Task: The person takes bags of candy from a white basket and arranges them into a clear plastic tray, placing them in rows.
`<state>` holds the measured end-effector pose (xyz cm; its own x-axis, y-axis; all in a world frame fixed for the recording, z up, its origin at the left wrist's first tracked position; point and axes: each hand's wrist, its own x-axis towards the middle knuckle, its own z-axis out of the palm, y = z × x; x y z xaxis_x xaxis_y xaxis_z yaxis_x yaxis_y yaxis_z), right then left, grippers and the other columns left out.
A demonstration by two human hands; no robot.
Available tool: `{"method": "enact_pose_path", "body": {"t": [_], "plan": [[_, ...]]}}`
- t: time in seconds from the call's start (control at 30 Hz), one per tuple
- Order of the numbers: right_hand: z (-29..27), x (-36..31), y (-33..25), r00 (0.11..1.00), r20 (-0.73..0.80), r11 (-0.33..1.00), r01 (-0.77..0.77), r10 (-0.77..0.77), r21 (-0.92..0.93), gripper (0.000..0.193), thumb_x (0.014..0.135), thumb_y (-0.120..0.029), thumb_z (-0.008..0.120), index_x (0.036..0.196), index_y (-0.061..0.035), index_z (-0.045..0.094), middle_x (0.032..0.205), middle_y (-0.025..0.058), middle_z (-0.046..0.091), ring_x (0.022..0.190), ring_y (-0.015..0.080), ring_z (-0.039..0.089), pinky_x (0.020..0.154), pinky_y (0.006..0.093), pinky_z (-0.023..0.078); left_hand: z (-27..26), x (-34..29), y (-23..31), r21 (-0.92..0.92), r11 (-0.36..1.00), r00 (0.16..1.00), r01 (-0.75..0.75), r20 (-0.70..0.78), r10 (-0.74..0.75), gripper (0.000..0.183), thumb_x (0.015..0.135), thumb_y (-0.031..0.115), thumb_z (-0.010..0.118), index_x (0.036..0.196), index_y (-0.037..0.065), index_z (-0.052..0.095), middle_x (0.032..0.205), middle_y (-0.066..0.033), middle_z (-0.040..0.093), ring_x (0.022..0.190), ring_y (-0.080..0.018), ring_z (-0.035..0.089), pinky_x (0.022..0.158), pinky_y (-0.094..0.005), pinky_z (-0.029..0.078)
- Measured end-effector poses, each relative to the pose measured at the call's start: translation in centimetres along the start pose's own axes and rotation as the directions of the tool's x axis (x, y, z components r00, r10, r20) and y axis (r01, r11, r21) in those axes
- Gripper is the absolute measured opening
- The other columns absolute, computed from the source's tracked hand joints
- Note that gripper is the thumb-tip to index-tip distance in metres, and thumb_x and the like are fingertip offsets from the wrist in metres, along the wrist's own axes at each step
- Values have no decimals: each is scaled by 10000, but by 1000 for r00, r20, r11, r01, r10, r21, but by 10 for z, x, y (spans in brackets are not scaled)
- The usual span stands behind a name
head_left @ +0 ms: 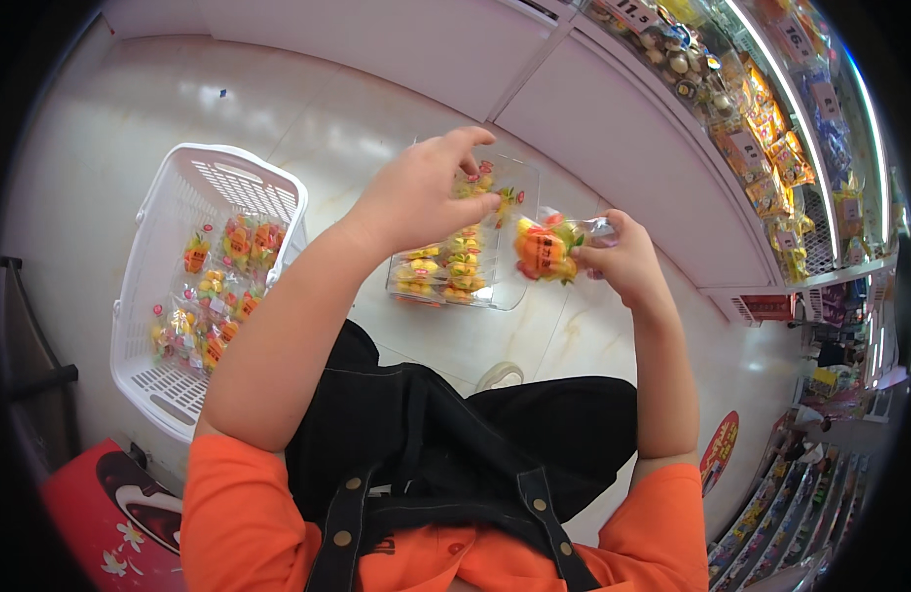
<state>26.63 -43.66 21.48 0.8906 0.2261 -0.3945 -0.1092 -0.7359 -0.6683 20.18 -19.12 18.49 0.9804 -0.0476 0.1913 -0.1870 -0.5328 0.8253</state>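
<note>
My right hand point(625, 259) pinches small wrapped candy packs point(546, 247), orange and yellow with green bits, by their clear wrapping. How many packs are in that grip I cannot tell. They hang just right of a clear plastic bin point(522, 288) on the floor, which holds rows of yellow wrapped candies point(463, 268). Over the bin's far left part hovers my left hand point(426, 192), thumb and fingers apart, nothing seen between them. It hides part of the bin's contents.
At my left stands a white plastic basket point(130, 286) with several similar wrapped packs point(214, 286) inside. Beyond the bin runs a white cabinet base point(613, 138); shelves of bagged sweets point(761, 128) rise at the right. A red panel point(90, 503) is at lower left.
</note>
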Motion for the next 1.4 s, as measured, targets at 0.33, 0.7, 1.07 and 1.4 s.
{"method": "enact_pose_path", "body": {"t": [0.33,0.7,1.07,1.4], "plan": [[75,84,52,999,-48,697,-42,11,-715,269,669,-66,601,929,-9,567,915,182,622,869,316,603,724,377,486,3,-1,-1,-1,1000,998,29,57,-29,398,772,215,581,1134,66,503,958,-116,582,854,-249,565,753,-322,455],[109,109,45,1000,3,678,8,-9,-735,220,729,-101,578,928,-9,569,920,191,624,875,332,608,737,399,492,4,2,-11,-57,998,998,30,61,-27,402,773,212,580,1129,44,500,953,-116,585,896,-259,565,784,-330,451],[138,120,56,978,98,699,199,-183,-687,354,751,-340,540,859,-5,576,849,182,634,849,330,612,707,421,482,2,6,-13,-125,991,991,50,129,-34,420,771,201,572,1146,31,492,959,-123,590,906,-262,566,798,-325,449],[146,114,41,990,54,701,128,-127,-702,307,746,-313,544,876,-40,593,866,153,644,825,309,624,667,399,490,-2,3,-11,-171,980,985,105,154,-78,428,781,203,575,1165,35,487,973,-112,587,902,-233,565,785,-317,454]]}}
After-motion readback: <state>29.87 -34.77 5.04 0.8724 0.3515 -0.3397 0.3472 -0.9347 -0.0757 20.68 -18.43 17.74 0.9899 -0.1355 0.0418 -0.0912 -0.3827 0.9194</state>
